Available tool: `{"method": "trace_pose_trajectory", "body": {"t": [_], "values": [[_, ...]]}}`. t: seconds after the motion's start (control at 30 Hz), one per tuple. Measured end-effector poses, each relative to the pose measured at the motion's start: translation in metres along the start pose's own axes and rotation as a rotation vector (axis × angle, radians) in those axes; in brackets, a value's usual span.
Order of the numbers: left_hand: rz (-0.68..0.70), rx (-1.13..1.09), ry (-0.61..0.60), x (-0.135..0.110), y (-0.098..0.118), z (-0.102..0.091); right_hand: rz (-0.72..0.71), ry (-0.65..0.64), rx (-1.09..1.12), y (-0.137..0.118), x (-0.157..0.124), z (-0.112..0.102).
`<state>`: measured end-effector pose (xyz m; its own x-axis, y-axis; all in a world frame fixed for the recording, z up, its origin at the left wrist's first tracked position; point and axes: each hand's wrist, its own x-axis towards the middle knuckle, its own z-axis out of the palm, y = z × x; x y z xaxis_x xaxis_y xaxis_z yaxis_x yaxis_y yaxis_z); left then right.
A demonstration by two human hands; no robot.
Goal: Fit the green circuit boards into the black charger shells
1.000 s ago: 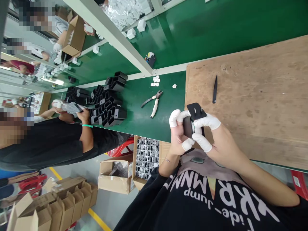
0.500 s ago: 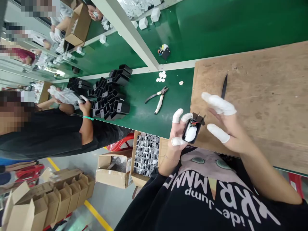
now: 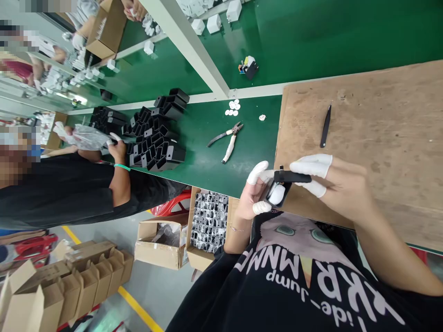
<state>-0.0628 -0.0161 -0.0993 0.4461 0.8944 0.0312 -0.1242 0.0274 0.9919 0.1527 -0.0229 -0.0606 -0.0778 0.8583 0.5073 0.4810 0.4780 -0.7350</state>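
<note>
My left hand (image 3: 252, 196) is closed round a small black charger housing (image 3: 277, 193) with a white part showing inside it. It holds the housing just off the near edge of the wooden board (image 3: 380, 129). My right hand (image 3: 341, 184) pinches a flat black plug cover (image 3: 294, 177) between thumb and forefinger and holds it across the open top of the housing. Both hands wear white finger cots.
Black tweezers (image 3: 325, 127) lie on the board. Pliers (image 3: 228, 138), white discs (image 3: 232, 108) and a pile of black housings (image 3: 155, 133) lie on the green bench. A co-worker in black (image 3: 69, 184) stands at the left. A cardboard box of parts (image 3: 209, 221) sits below the bench.
My right hand first let go and spread open, baring the white inside of the housing. It has now come back and pinched the cover over the housing.
</note>
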Motion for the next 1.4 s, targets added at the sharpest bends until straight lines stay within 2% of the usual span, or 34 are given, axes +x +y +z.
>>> {"method": "trace_pose_trajectory", "body": {"t": [0.17, 0.33, 0.4, 0.5, 0.6, 0.7, 0.77, 0.9, 1.03, 1.2, 1.23, 1.33, 1.37, 1.4], "values": [[0.07, 0.102, -0.023, 0.001, -0.011, -0.007, -0.08, 0.03, -0.119, -0.006, -0.01, 0.018], [0.158, 0.352, -0.065, 0.003, -0.028, -0.028, -0.271, -0.064, -0.23, 0.001, -0.012, 0.045], [0.189, 0.457, -0.111, 0.005, -0.031, -0.042, -0.27, -0.139, -0.26, 0.005, -0.014, 0.055], [0.167, 0.61, -0.152, 0.005, -0.032, -0.058, -0.177, -0.248, -0.258, 0.009, -0.02, 0.065], [0.252, 0.758, -0.045, 0.001, -0.034, -0.059, -0.116, -0.271, -0.21, 0.01, -0.026, 0.072], [0.379, 0.957, 0.141, -0.005, -0.038, -0.041, -0.069, -0.251, -0.171, 0.009, -0.03, 0.077], [0.344, 1.05, 0.235, -0.008, -0.04, -0.025, -0.035, -0.248, -0.122, 0.009, -0.032, 0.078], [0.239, 1.083, 0.328, -0.007, -0.041, -0.008, -0.002, -0.189, 0.008, 0.012, -0.033, 0.073], [0.224, 1.095, 0.399, -0.002, -0.037, -0.019, 0.049, -0.057, 0.051, 0.012, -0.024, 0.05], [0.51, 1.127, 0.665, -0.014, -0.032, -0.045, 0.094, 0.051, -0.03, 0.015, -0.016, 0.013], [0.526, 1.166, 0.659, -0.017, -0.032, -0.048, 0.107, 0.073, -0.038, 0.016, -0.016, 0.008], [0.424, 1.28, 0.465, -0.027, -0.032, -0.052, 0.132, 0.137, -0.068, 0.022, -0.019, -0.001], [0.406, 1.297, 0.448, -0.029, -0.032, -0.052, 0.131, 0.15, -0.077, 0.023, -0.02, -0.001], [0.424, 1.308, 0.49, -0.031, -0.032, -0.052, 0.129, 0.155, -0.08, 0.024, -0.02, -0.001]]}}
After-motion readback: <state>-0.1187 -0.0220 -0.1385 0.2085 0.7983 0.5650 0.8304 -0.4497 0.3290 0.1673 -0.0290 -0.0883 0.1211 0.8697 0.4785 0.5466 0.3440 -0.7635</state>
